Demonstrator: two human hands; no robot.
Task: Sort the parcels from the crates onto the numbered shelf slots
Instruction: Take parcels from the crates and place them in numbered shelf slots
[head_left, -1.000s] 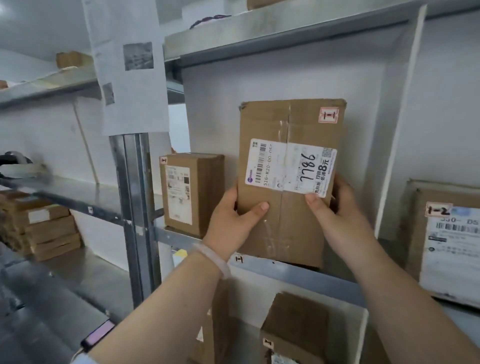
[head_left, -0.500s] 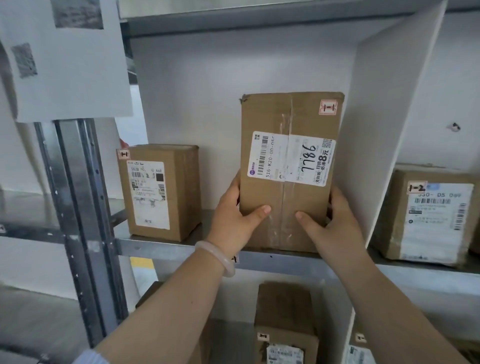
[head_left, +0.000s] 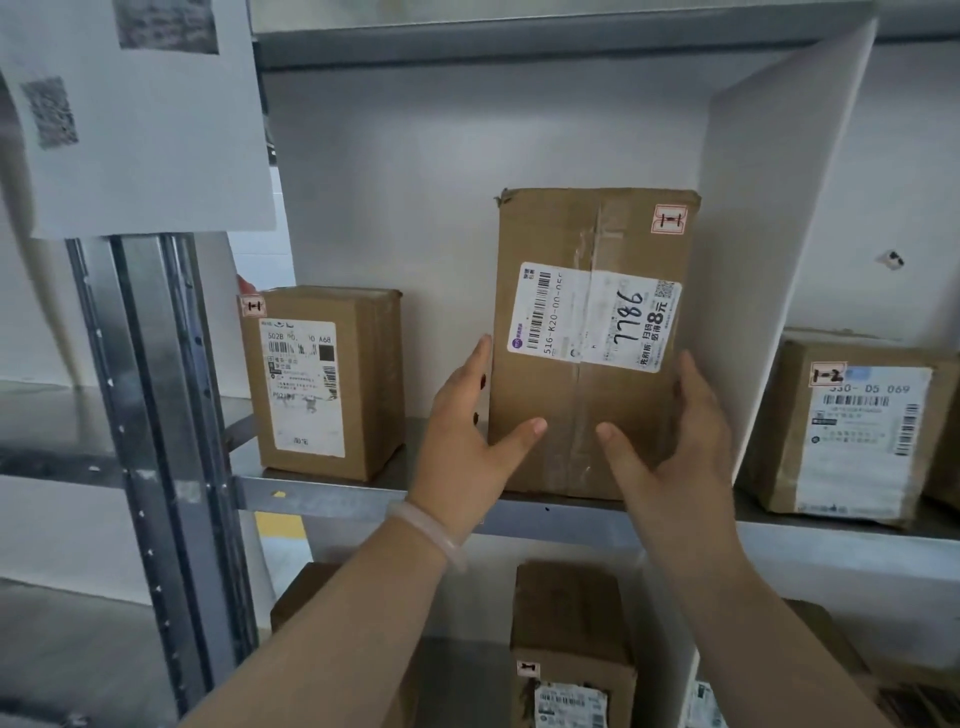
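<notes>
Cardboard parcel (head_left: 587, 234) marked 7786 stands upright on the metal shelf (head_left: 337, 499), just beside a white divider (head_left: 779, 208). The left hand (head_left: 462, 447) and right hand (head_left: 680, 447) flank its lower sides, fingers (head_left: 477, 358) straight and together, thumbs on its front.

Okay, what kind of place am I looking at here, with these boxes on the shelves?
Likely a parcel pickup or sorting storeroom: a metal shelf split by a white divider, and cardboard parcels with barcoded shipping labels, the tall parcel stickered 1-1, the right parcel 1-2.
</notes>
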